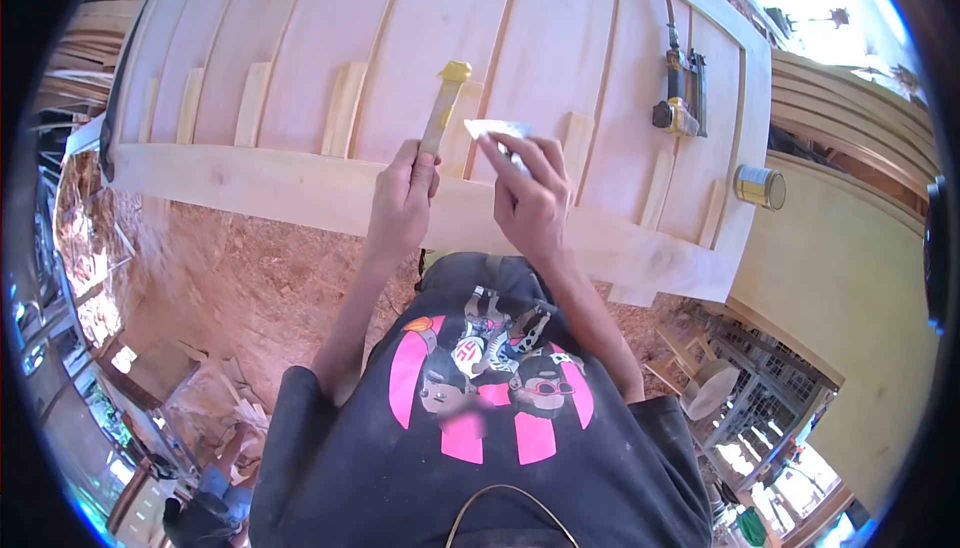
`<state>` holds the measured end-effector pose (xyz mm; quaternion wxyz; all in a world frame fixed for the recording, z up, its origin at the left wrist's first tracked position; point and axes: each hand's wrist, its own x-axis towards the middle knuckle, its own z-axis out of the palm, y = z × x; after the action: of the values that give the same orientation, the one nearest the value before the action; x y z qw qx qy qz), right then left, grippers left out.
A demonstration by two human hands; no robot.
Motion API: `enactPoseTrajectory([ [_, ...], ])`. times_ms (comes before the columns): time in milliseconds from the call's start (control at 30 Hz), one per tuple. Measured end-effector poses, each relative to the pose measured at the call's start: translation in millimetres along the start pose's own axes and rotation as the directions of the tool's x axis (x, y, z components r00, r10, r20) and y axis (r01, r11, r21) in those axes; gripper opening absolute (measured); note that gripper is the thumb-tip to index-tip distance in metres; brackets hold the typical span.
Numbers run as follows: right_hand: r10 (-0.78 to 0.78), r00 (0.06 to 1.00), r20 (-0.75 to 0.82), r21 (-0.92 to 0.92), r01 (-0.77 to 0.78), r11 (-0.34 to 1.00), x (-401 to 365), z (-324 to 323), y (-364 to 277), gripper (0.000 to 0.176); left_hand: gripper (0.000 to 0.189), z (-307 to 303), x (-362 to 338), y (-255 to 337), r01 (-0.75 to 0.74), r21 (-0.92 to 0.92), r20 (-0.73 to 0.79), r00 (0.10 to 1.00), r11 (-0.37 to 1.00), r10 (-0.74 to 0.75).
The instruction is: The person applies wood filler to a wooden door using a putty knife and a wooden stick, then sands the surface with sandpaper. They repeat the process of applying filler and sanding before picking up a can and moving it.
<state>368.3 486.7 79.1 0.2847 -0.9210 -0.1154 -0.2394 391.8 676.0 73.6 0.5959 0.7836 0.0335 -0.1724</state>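
Observation:
My left hand (403, 200) is closed around the lower end of a flat wooden stick (437, 126), which points away from me. A lump of yellow paste (455, 72) sits on the stick's far end, with more smeared along its edge. My right hand (533, 193) grips a putty knife (488, 129) with a shiny metal blade; the fingers hide most of its handle. The blade is just right of the stick, and I see a small gap between them. Both hands are above the near edge of a pale wooden panel (330, 180).
Several short wooden strips (253, 103) stand along the panel's near rail. A nail gun (680, 98) with a hose lies on the panel's right side. A small tin (760, 188) is at the right edge. Stacked boards (850, 133) lie beyond, and a stool (708, 388) stands below right.

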Motion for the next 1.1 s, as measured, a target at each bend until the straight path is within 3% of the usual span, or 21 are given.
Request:
enactPoseTrajectory([
  [133,0.135,0.99,0.029,0.024,-0.135,0.991,26,-15,-21,0.044,0.025,6,-6,-6,-0.105,0.164,0.032,0.994,0.981,0.101],
  [200,0.184,0.964,0.194,0.117,-0.209,0.971,24,-13,-29,0.043,0.023,3,-9,-10,-0.107,0.248,-0.029,0.993,0.963,0.118],
  [233,0.209,0.962,0.179,0.09,-0.227,0.97,22,-14,-30,0.043,0.023,1,-12,-10,-0.126,0.241,0.006,0.992,0.962,0.128],
  [300,0.216,0.881,0.42,0.211,-0.327,0.921,14,-17,-29,0.041,0.024,-7,-18,-6,-0.106,0.271,-0.015,0.993,0.957,0.114],
  [333,0.245,0.883,0.4,0.188,-0.34,0.921,6,-18,-21,0.041,0.024,-12,-20,-9,-0.13,0.265,0.02,0.991,0.955,0.129],
  [400,0.351,0.713,0.607,0.505,-0.687,0.523,-10,-14,-4,0.042,0.026,-19,-23,-19,-0.031,0.095,0.014,0.999,0.995,0.03],
  [433,0.409,0.65,0.64,0.533,-0.759,0.373,-16,-23,-1,0.04,0.025,-18,-23,-18,-0.009,0.043,0.011,1.0,0.999,0.009],
  [467,0.429,0.657,0.62,0.544,-0.754,0.369,-25,-31,1,0.04,0.025,-17,-25,-21,-0.025,0.054,0.035,0.999,0.998,0.024],
  [500,0.513,0.587,0.626,0.616,-0.776,0.136,-33,-36,1,0.04,0.023,-16,-24,-26,-0.002,-0.016,0.057,0.998,1.0,0.003],
  [533,0.577,0.509,0.639,0.674,-0.732,-0.101,-40,-44,0,0.04,0.021,-15,-21,-33,0.022,-0.082,0.087,0.996,0.996,-0.014],
  [567,0.599,0.515,0.613,0.698,-0.708,-0.106,-46,-52,-4,0.04,0.019,-15,-19,-38,0.005,-0.073,0.132,0.991,0.997,0.004],
  [633,0.661,0.404,0.632,0.772,-0.406,-0.49,-55,-59,-15,0.036,0.021,-9,-19,-39,-0.084,-0.013,0.163,0.983,0.996,0.085],
  [667,0.657,0.414,0.63,0.775,-0.384,-0.501,-61,-61,-22,0.036,0.025,-7,-21,-38,-0.148,0.027,0.168,0.976,0.989,0.141],
  [733,0.634,0.353,0.689,0.721,-0.238,-0.651,-65,-65,-33,0.024,0.029,-5,-16,-40,-0.254,0.049,0.184,0.953,0.966,0.241],
  [767,0.616,0.367,0.697,0.71,-0.238,-0.662,-66,-65,-38,0.024,0.033,-6,-14,-39,-0.342,0.05,0.208,0.922,0.938,0.326],
  [867,0.629,0.318,0.709,0.693,-0.149,-0.706,-70,-63,-50,0.012,0.034,-14,-16,-23,-0.356,0.09,0.263,0.909,0.93,0.322],
  [933,0.629,0.224,0.745,0.661,-0.113,-0.742,-68,-61,-47,0.012,0.035,-15,-18,-23,-0.403,0.089,0.258,0.892,0.911,0.37],
  [1000,0.595,0.267,0.758,0.639,-0.123,-0.759,-68,-63,-44,0.013,0.036,-11,-18,-26,-0.45,0.082,0.252,0.872,0.889,0.419],
  [1100,0.536,0.31,0.785,0.596,-0.143,-0.79,-79,-70,-28,0.014,0.032,1,-25,-25,-0.392,0.036,0.252,0.893,0.919,0.372],
])
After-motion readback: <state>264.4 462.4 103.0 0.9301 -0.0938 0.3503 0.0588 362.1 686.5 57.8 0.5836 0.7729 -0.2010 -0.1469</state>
